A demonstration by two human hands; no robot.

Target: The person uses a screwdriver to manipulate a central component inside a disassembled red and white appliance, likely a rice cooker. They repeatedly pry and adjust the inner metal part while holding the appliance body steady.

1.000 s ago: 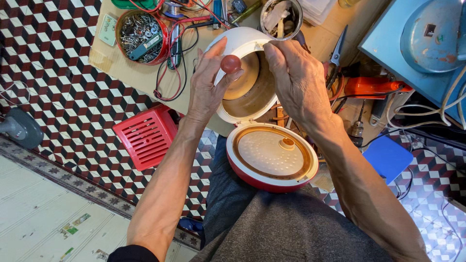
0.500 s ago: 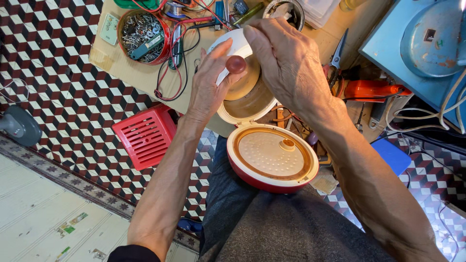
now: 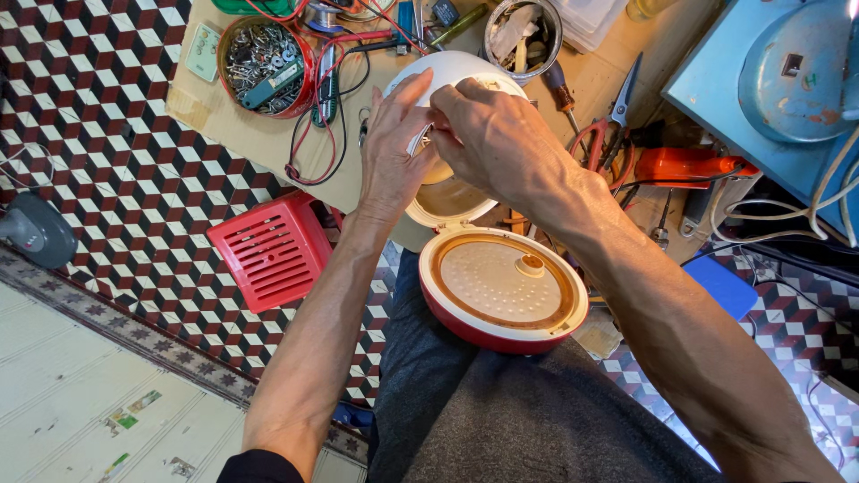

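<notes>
A white rice cooker body [image 3: 456, 67] lies tilted on the wooden board [image 3: 233, 134], its open mouth toward me. Its hinged red lid [image 3: 501, 291], with a cream perforated inner plate and a small knob, rests open on my lap. My left hand [image 3: 394, 156] lies flat against the body's left side, fingers stretched up over it. My right hand [image 3: 501, 143] reaches across the top, its fingertips pinched on a thin pale strip [image 3: 419, 139] against my left palm. What lies under the hands is hidden.
On the board are a red tin of screws [image 3: 264, 54], red and black leads [image 3: 322, 134], a metal can [image 3: 523, 31], a screwdriver [image 3: 561, 89] and scissors [image 3: 617, 103]. An orange tool [image 3: 689, 165] and a blue box [image 3: 787, 80] are right. A red stool [image 3: 268, 250] stands left.
Both hands have drawn together over the cooker body. The small reddish round piece held in my left fingers is no longer visible. My right hand moved down-left onto the left palm.
</notes>
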